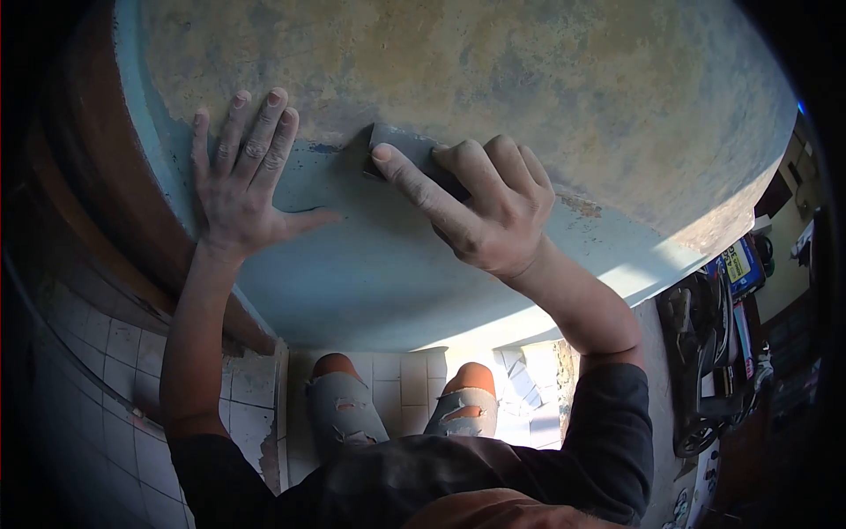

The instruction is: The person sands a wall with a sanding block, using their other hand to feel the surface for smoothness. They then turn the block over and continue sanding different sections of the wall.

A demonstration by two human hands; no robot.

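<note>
My right hand (493, 198) grips a dark grey sanding block (397, 137) against the wall (423, 79), with the index finger stretched along it and the other fingers curled. Part of the block is hidden under that hand. To the left, my left hand (242, 181) lies flat on the wall, fingers spread and holding nothing. Pale dust coats both hands. The wall's upper part is patchy tan and grey, its lower part light blue, and chipped paint shows along the line between them.
A brown wooden door frame (115, 150) borders the wall on the left. My legs (344, 401) stand on white floor tiles (412, 388) below. At the right are a parked motorbike (705, 353) and a blue and yellow box (740, 264). Sunlight falls across the wall's lower right.
</note>
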